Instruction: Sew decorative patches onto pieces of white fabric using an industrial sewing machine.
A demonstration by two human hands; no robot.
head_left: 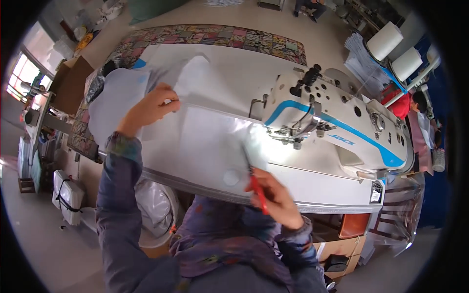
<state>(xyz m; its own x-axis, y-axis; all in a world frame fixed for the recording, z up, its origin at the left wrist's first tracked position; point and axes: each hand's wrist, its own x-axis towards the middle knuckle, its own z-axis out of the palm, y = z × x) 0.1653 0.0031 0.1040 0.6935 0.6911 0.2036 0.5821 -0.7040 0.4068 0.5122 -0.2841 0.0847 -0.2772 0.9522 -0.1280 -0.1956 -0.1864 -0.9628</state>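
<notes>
My left hand [159, 103] is over the left part of the sewing table, its thumb and fingers pinched at the edge of a thin white cloth [193, 78]. The cloth rises in a fold beyond the fingers and is partly blurred. Near the table's front edge, my right hand [276, 198] grips red-handled scissors [257, 190]. Their dark, narrow blades point away from me, smeared by motion; whether they are apart I cannot tell. Right of centre stands a white and blue sewing machine [337, 122], its lamp lighting the needle area. A pale round disc [231, 177] shows on the tabletop between my hands.
Pale cut pieces [117, 93] lie at the table's left end. Patchwork-patterned cloth [215, 36] borders the far side. White thread cones [384, 41] stand at the back right. A cardboard box [73, 83] is at far left, and a white bag [155, 202] hangs below the front edge.
</notes>
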